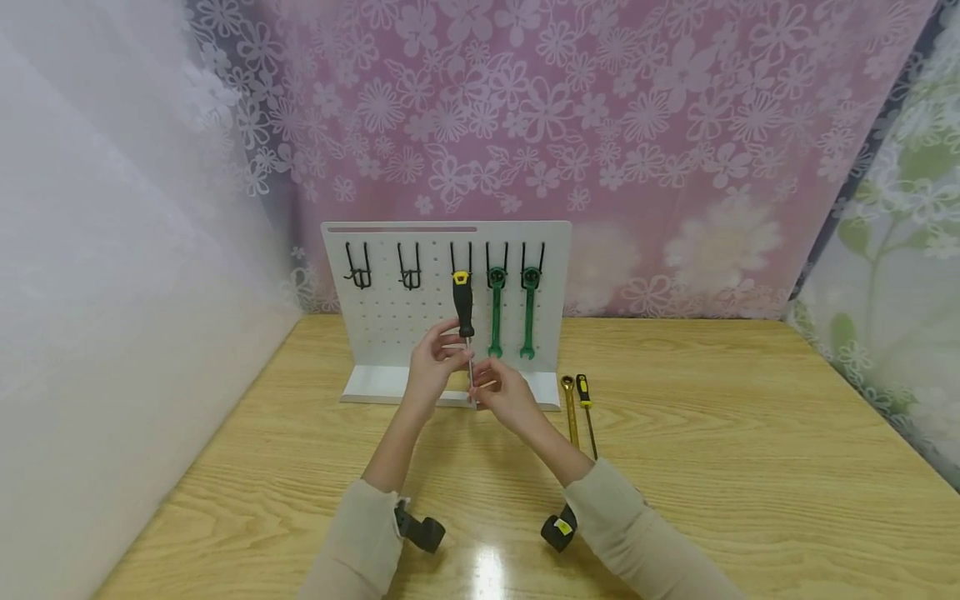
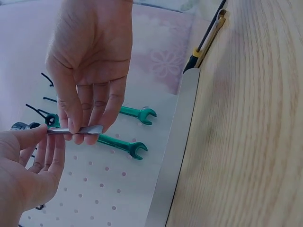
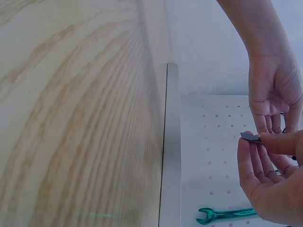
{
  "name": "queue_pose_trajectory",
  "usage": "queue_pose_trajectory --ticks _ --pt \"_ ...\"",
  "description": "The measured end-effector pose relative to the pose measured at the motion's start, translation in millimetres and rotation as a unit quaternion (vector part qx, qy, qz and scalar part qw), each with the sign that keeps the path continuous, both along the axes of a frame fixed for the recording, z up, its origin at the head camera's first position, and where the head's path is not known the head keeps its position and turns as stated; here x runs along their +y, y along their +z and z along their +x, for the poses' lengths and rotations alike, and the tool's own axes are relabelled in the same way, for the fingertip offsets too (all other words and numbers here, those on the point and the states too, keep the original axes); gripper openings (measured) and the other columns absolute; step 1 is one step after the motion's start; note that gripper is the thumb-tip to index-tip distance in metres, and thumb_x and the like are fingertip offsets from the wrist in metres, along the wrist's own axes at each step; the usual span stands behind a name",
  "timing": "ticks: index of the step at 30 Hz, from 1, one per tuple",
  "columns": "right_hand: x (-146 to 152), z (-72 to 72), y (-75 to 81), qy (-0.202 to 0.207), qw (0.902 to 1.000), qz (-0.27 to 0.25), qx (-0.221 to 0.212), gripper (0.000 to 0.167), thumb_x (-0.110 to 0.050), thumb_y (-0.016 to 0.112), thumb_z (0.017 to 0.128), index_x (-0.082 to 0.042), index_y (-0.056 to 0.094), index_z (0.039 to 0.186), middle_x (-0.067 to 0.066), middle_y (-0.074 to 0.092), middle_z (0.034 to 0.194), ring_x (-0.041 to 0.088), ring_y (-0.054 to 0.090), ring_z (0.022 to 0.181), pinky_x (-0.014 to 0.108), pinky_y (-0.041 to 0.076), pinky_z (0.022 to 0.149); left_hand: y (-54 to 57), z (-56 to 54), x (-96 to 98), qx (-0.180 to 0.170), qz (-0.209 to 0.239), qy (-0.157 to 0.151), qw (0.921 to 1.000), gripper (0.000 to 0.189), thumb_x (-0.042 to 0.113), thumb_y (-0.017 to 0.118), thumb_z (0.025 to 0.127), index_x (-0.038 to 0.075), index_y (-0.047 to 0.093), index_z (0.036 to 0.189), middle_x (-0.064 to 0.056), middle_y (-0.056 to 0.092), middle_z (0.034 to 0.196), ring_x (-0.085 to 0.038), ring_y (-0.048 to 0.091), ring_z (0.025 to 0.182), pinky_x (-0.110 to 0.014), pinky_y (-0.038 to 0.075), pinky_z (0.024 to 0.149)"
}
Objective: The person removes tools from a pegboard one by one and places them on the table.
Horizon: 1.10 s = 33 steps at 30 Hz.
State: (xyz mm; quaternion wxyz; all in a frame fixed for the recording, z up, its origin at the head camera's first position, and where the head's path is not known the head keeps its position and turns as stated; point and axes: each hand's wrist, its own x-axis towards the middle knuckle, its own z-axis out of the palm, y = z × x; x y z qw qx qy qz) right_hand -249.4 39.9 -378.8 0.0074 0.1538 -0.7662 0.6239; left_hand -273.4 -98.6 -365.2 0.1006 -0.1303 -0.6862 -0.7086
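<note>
A flathead screwdriver (image 1: pixel 463 308) with a black and yellow handle stands upright, handle up, in front of the white pegboard. Its handle end overlaps the middle hook in the head view. My left hand (image 1: pixel 432 367) pinches the shaft just under the handle between thumb and fingers. Lower down, my right hand (image 1: pixel 504 395) pinches the same shaft near its tip. The flat blade (image 2: pixel 92 129) pokes out past the right fingertips in the left wrist view. Two green wrenches (image 1: pixel 496 317) hang from hooks right beside the screwdriver.
The white pegboard (image 1: pixel 390 325) stands on the wooden table (image 1: pixel 690 400), with two black hooks (image 1: pixel 360 271) bare at its left. Right of its base lie a gold wrench (image 1: pixel 572 412) and another black and yellow screwdriver (image 1: pixel 585 396). A pink flowered curtain (image 1: pixel 600 125) hangs behind.
</note>
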Motion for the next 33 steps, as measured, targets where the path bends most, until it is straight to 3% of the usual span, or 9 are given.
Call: queue_pose_trajectory --ticks 6,13,20,28,33 --pt "1.7 4.4 3.4 0.013 0.9999 -0.002 0.001 0.017 0.008 0.059 0.085 0.005 0.055 0.101 0.016 0.061 0.088 0.028 0.062 0.076 0.037 0.055 0.065 3.3 5.6 -0.5 0.003 -0.003 0.001 1.0000 0.047 -0.003 0.063 0.084 0.003 0.049 0.129 -0.021 0.057 0.108 -0.019 0.059 0.087 -0.035 0.053 0.075" --pt "7.1 12.3 8.1 0.047 0.9981 -0.017 0.035 0.014 0.004 0.059 0.086 0.003 0.054 0.099 0.013 0.061 0.086 0.023 0.062 0.072 0.040 0.055 0.065 8.7 12.1 -0.2 0.000 -0.002 0.001 1.0000 0.045 -0.002 0.063 0.085 0.005 0.049 0.128 -0.021 0.057 0.109 -0.021 0.058 0.089 -0.037 0.052 0.077" --pt "5.2 16.6 12.7 0.031 0.9995 -0.007 -0.002 0.018 0.006 0.059 0.086 0.005 0.054 0.103 0.020 0.061 0.092 0.027 0.062 0.076 0.041 0.054 0.068 12.1 18.2 -1.2 0.001 0.003 -0.004 1.0000 0.047 0.001 0.063 0.085 0.005 0.048 0.129 -0.023 0.056 0.111 -0.020 0.058 0.090 -0.036 0.052 0.078" --pt "9.0 42.5 44.2 0.050 0.9987 -0.002 -0.002 0.016 0.008 0.055 0.087 0.008 0.053 0.102 0.026 0.058 0.094 0.036 0.060 0.082 0.042 0.054 0.071 35.3 40.6 3.0 0.002 0.002 -0.015 0.9999 0.046 -0.003 0.061 0.086 -0.001 0.046 0.130 -0.026 0.054 0.111 -0.021 0.058 0.090 -0.035 0.052 0.078" --pt "16.6 35.1 33.0 0.056 0.9983 -0.011 0.010 0.016 0.006 0.057 0.087 0.006 0.053 0.103 0.022 0.059 0.092 0.034 0.060 0.081 0.041 0.054 0.070 45.8 49.4 9.3 0.006 -0.002 -0.020 0.9998 0.045 -0.005 0.060 0.086 -0.003 0.045 0.129 -0.025 0.055 0.110 -0.019 0.058 0.089 -0.038 0.051 0.080"
